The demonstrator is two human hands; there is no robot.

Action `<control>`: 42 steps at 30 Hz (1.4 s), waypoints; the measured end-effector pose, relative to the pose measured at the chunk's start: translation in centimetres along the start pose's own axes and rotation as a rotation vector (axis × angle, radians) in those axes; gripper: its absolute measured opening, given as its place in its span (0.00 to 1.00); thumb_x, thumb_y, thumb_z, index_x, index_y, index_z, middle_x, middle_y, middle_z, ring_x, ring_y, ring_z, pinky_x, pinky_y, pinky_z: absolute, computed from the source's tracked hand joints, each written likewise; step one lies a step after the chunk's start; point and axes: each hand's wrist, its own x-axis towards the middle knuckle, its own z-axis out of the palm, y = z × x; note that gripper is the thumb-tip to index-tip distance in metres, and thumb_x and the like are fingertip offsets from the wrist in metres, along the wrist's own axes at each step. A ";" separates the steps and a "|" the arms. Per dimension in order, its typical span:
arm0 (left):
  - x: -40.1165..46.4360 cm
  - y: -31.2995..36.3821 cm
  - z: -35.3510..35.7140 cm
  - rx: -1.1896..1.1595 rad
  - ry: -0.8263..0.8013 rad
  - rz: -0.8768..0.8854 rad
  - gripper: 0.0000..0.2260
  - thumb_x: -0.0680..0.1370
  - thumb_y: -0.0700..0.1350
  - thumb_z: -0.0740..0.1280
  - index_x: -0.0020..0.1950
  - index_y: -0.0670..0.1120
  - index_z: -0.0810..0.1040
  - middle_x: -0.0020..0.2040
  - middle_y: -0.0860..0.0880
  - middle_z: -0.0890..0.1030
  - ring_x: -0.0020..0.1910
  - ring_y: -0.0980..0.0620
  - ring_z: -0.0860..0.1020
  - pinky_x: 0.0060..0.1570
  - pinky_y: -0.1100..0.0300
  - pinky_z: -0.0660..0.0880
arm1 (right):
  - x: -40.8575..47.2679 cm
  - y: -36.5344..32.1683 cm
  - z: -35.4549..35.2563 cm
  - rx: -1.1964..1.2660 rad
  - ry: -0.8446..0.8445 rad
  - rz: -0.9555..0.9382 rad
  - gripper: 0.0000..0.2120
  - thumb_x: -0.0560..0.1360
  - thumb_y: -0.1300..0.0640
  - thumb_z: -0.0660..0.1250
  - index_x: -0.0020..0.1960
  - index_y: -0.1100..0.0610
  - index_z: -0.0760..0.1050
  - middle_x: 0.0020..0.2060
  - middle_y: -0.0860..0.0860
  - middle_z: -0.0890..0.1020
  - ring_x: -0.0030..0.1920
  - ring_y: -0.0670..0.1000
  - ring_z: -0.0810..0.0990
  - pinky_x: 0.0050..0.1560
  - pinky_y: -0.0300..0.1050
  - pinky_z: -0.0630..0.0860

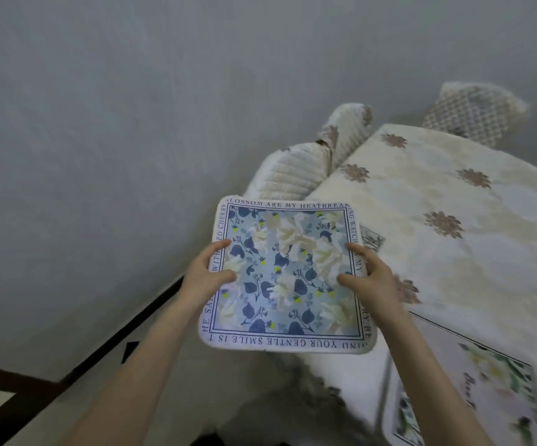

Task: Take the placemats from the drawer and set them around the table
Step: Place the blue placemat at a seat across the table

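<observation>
Here, a blue flowered placemat (288,273) sits mid-frame, gripped at its 2 side edges: left hand (207,273) on the left, right hand (370,278) on the right, just beside the cloth-covered worktop (453,201).

Your placemat (288,272) looks like soft matt cloth with a printed floral face and fuzzy white edge; the worktop (453,201) wears a cream woven tablecloth, embroidered and matt.

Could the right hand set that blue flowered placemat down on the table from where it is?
Probably yes. The right hand grips the blue floral placemat at the edge of the table, and the cream tablecloth beside it looks bare. The left hand holds the other side.
</observation>
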 end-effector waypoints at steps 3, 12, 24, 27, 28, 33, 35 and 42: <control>1.3 0.7 -6.8 -0.028 0.031 0.016 0.29 0.69 0.31 0.70 0.61 0.60 0.76 0.53 0.51 0.82 0.45 0.50 0.84 0.42 0.54 0.82 | 0.8 -3.1 6.2 0.022 -0.038 -0.019 0.29 0.67 0.69 0.71 0.64 0.47 0.75 0.42 0.46 0.84 0.42 0.62 0.82 0.40 0.62 0.80; 5.7 2.1 -19.5 -0.002 0.098 0.037 0.29 0.69 0.31 0.71 0.62 0.59 0.77 0.50 0.55 0.81 0.37 0.59 0.83 0.29 0.69 0.76 | 2.8 -8.0 18.7 0.091 -0.074 -0.005 0.29 0.67 0.70 0.71 0.62 0.45 0.76 0.40 0.49 0.84 0.35 0.55 0.80 0.38 0.53 0.80; 24.0 6.9 -21.2 0.022 -0.039 0.029 0.28 0.70 0.32 0.70 0.64 0.57 0.75 0.55 0.51 0.80 0.41 0.51 0.84 0.34 0.60 0.80 | 17.6 -10.8 23.1 0.128 0.017 0.000 0.28 0.67 0.69 0.72 0.61 0.44 0.77 0.51 0.49 0.83 0.42 0.47 0.84 0.35 0.37 0.80; 29.2 9.6 -21.1 0.059 -0.084 0.037 0.28 0.70 0.31 0.70 0.64 0.56 0.74 0.57 0.48 0.80 0.44 0.46 0.84 0.41 0.52 0.82 | 22.0 -12.0 23.7 0.148 0.055 0.015 0.28 0.67 0.69 0.72 0.60 0.44 0.77 0.50 0.46 0.83 0.40 0.42 0.84 0.34 0.35 0.79; 30.7 10.5 -21.0 0.065 -0.095 0.041 0.28 0.70 0.32 0.70 0.64 0.56 0.74 0.57 0.48 0.80 0.44 0.45 0.84 0.43 0.50 0.82 | 23.2 -12.5 23.9 0.150 0.065 0.021 0.28 0.68 0.70 0.72 0.61 0.45 0.77 0.51 0.46 0.82 0.41 0.43 0.84 0.35 0.36 0.80; 38.2 14.3 -20.2 0.069 -0.156 0.062 0.28 0.71 0.32 0.70 0.64 0.58 0.74 0.57 0.48 0.81 0.43 0.48 0.84 0.39 0.54 0.81 | 29.1 -14.6 24.0 0.153 0.130 0.016 0.28 0.68 0.68 0.72 0.63 0.46 0.76 0.53 0.50 0.83 0.48 0.49 0.84 0.46 0.47 0.83; 40.9 15.1 -19.4 0.085 -0.177 0.059 0.28 0.70 0.33 0.70 0.64 0.58 0.75 0.57 0.49 0.81 0.44 0.48 0.84 0.41 0.53 0.81 | 31.0 -14.9 23.8 0.157 0.162 0.019 0.29 0.68 0.69 0.72 0.63 0.47 0.76 0.53 0.51 0.83 0.47 0.49 0.84 0.45 0.45 0.83; 51.4 17.5 -16.3 0.110 -0.314 0.081 0.28 0.70 0.33 0.70 0.63 0.59 0.75 0.58 0.48 0.80 0.46 0.45 0.84 0.49 0.46 0.81 | 37.9 -15.6 23.7 0.197 0.318 0.024 0.29 0.68 0.71 0.70 0.64 0.50 0.76 0.54 0.53 0.82 0.45 0.47 0.84 0.36 0.37 0.80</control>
